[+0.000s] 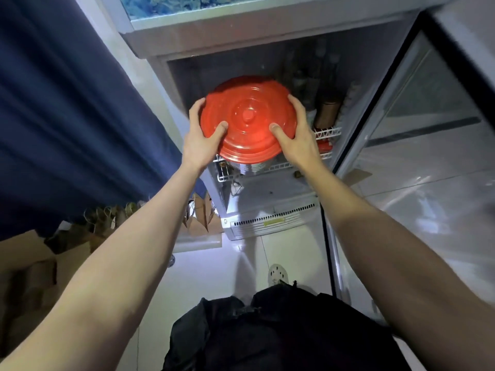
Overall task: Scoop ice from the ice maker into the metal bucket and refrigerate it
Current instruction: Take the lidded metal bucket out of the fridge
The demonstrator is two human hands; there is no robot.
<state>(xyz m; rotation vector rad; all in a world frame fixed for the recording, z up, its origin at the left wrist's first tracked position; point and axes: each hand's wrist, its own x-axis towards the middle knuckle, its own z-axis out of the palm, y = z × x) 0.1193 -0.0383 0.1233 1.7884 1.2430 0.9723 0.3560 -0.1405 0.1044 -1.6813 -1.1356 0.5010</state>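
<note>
Beside red lid (249, 121), brown bottle (327, 113); below, wire shelf (329, 133)

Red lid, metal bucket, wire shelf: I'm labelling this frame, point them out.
red lid (248, 115): head view, centre knob.
metal bucket (251, 167): head view, shiny wall under lid.
wire shelf (328, 132): head view, white front rail, right end.

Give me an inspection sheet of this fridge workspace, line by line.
Surface: white wire shelf inside the open fridge; tiled floor below.
Job's things: metal bucket at the shelf front, covered by a red lid.
Clutter: brown container on the shelf right of the bucket; paper bags and cardboard boxes on the floor.
Hands: left hand and right hand both grip the lid's rim, thumbs on top.
Cables: nothing seen.
Surroundings: glass fridge door open on the right; blue curtain on the left.
</note>
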